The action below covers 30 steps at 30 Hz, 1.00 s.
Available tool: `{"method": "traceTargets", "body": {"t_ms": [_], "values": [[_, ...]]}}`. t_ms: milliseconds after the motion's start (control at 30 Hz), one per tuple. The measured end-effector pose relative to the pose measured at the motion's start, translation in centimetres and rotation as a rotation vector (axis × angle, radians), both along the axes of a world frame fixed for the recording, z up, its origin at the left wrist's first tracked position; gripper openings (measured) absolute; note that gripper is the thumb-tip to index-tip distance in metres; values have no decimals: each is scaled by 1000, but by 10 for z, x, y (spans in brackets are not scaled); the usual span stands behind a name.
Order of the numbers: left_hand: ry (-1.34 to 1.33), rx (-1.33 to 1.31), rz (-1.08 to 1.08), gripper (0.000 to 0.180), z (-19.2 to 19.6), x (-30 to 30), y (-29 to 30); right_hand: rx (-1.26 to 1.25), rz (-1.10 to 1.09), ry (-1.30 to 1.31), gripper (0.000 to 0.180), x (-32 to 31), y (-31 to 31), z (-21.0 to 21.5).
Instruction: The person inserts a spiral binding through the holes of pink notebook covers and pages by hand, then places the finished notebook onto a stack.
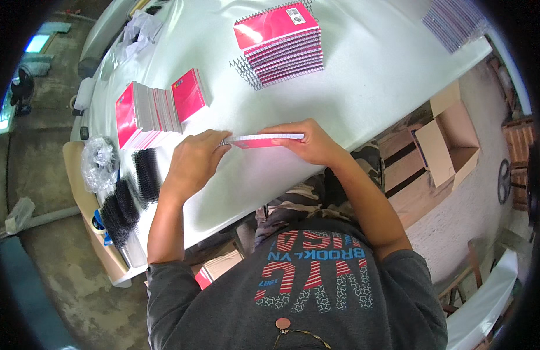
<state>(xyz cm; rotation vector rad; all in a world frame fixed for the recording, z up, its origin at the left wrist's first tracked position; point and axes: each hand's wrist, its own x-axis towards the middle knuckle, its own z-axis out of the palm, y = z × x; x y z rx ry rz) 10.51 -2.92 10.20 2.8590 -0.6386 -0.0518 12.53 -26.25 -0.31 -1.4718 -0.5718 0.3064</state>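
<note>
1. Your left hand (191,160) rests on the white table (363,76), and its fingertips (222,146) are closed on the left end of a thin pink notebook (264,139), where the wire edge is.
2. Your right hand (310,143) holds the right end of the same notebook, with the fingers curled over its top edge and the thumb under it.
3. The notebook lies near the front edge of the table, just in front of your body, and it looks a little raised between both hands.
4. Behind your left hand stands a row of unbound pink covers with white pages (156,111), near but not touching your hand.
5. Further back, in the middle of the table, is a stack of bound pink notebooks (281,44) with wire spirals on the left side.
6. On the left end of the table lie black wire binding coils (130,195) and a crumpled clear plastic bag (99,163).
7. On the floor at your right stands an open cardboard box (451,146).
</note>
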Motion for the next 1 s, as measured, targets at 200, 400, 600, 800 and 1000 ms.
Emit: {"method": "traceTargets", "body": {"t_ms": [200,400,600,800,1000], "values": [[-171,137,3,26,7,-1,-12,5,27,-22,29,0,0,-1],[-62,111,43,21,11,-1,-19,2,41,-25,28,0,1,0],[-27,112,-60,24,5,-5,-16,-4,63,-31,27,1,0,-1],[-153,103,-159,28,1,-6,-7,4,36,9,26,-1,2,1],[-188,81,-43,27,-2,-9,-13,-12,57,5,25,-1,2,2]]}}
